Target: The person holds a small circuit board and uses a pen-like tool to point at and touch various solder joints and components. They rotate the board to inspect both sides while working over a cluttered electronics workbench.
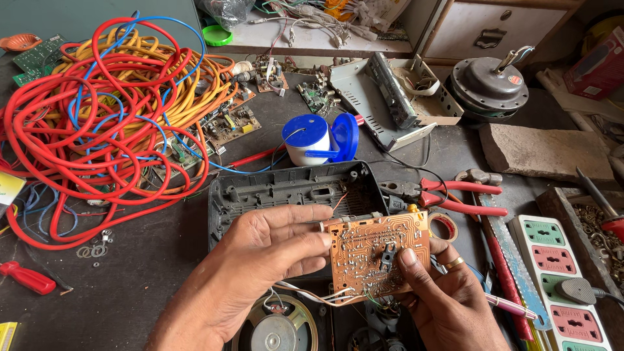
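Over dark casing (pixel 286 188), left hand (pixel 260 253), right hand (pixel 442 292) pinching circuit board (pixel 377 250) (copper side up)

A dark, scuffed counter (pixel 149 260) fills the view in even daylight; a pale wooden cabinet (pixel 494 29) stands at one o'clock.

Both hands (pixel 273 244) (L flat, R (pixel 439 286) pinching w/ thumb) meet, fingers curled.

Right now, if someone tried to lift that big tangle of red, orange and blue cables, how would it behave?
The cable tangle would probably sag and trail, since its loops lie loose. It looks fairly heavy, being many thick coils. It may snag the small circuit boards lying at its edge.
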